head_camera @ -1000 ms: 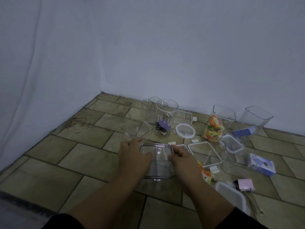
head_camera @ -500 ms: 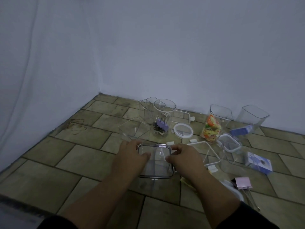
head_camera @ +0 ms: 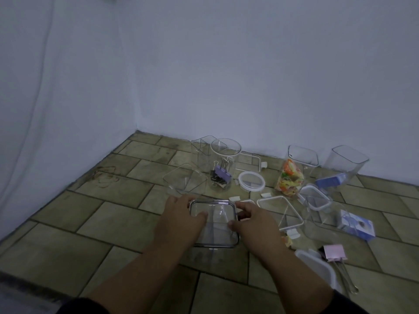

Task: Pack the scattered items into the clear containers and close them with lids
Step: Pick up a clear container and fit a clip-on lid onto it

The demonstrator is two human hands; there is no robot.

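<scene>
Head view: a dark-rimmed lid [head_camera: 213, 223] is gripped from both sides on top of a clear container [head_camera: 215, 252] standing on the tiled floor [head_camera: 68, 234]. The left hand [head_camera: 181, 220] is curled loosely, its thumb pressed on the lid's top and fingers wrapped over the left edge. The right hand [head_camera: 254, 223] is likewise half closed on the right edge (thumb on top). Other containers and lids are scattered just beyond.

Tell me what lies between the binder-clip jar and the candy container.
In the head view, a round lid lies flat on the floor between the jar and the candy container.
</scene>
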